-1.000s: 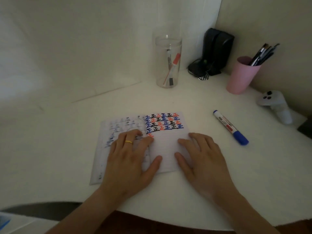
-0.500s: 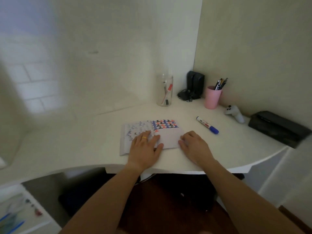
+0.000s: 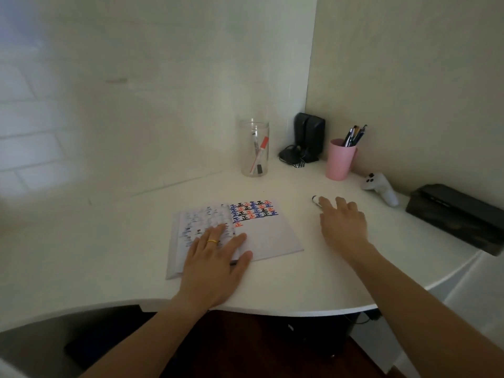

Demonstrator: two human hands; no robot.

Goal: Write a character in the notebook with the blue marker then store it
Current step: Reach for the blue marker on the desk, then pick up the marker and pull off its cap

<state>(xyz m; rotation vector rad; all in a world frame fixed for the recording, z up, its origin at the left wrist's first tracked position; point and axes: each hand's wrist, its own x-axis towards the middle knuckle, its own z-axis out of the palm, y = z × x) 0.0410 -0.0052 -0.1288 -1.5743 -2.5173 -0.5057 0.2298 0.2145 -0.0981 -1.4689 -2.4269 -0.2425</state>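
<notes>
An open notebook (image 3: 268, 236) lies on the white desk, its right page carrying rows of black, blue and red characters at the top. My left hand (image 3: 215, 257), wearing a gold ring, rests flat on the notebook's lower left page. To the right, my right hand (image 3: 342, 223) lies palm down over the blue marker (image 3: 315, 199), with fingers spread. Only the marker's white far end shows beyond my fingertips; its blue cap is hidden. I cannot tell whether the fingers grip it.
A clear glass jar (image 3: 255, 148) with a red and a black marker stands at the back. Right of it are a black device with cables (image 3: 306, 140), a pink cup of pens (image 3: 341, 159), a white controller (image 3: 380, 188) and a black box (image 3: 458, 216). The desk's curved edge (image 3: 272, 309) is close.
My right hand left the notebook and moved right onto the blue marker. My left hand stayed on the notebook. The camera view shifted closer again.
</notes>
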